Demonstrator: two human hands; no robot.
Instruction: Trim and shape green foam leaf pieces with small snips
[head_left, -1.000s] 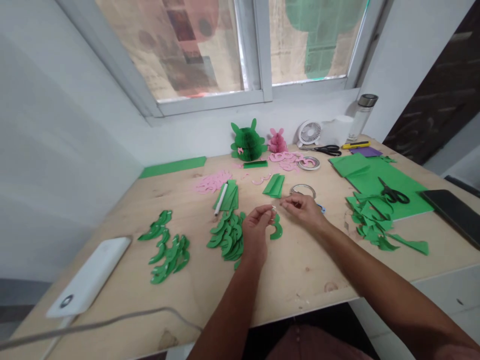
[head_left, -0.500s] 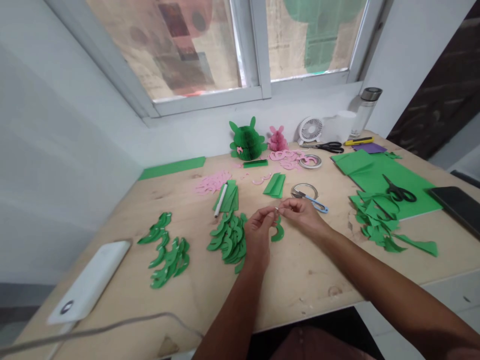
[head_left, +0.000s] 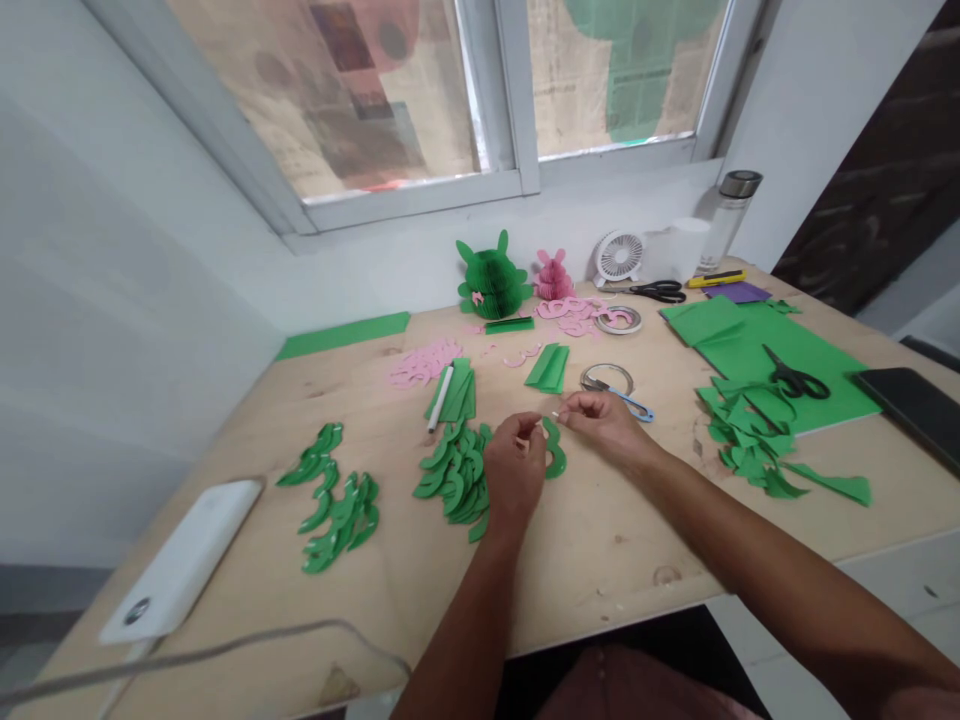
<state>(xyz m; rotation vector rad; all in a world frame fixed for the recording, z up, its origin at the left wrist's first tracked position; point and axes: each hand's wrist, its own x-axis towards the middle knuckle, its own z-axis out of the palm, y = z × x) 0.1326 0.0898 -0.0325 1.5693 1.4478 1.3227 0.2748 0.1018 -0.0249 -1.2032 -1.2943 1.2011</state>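
My right hand (head_left: 604,425) pinches a small whitish piece of tape (head_left: 555,414) between thumb and fingertips. Just left of it, my left hand (head_left: 516,462) has its fingers curled and the tips close together; whether anything is in them is too small to tell. Between and below the hands, a curved green paper cutout (head_left: 556,462) lies on the table. A heap of similar green cutouts (head_left: 456,475) sits beside my left hand. Further left are green cutouts with shiny whitish spots (head_left: 346,520). A tape roll (head_left: 586,370) and a light-blue cutter (head_left: 637,408) lie just beyond my right hand.
A white power bank (head_left: 184,560) with a cable lies at left. Green scraps (head_left: 750,440), scissors (head_left: 796,378), green sheets (head_left: 832,375) and a phone (head_left: 911,410) are at right. Green and pink paper figures (head_left: 493,280), a fan (head_left: 620,257) and a bottle (head_left: 726,230) stand at the back.
My hands have come apart slightly. The left has drawn a little to the left, and the whitish piece stays at my right fingertips. More of the curved green cutout shows between them.
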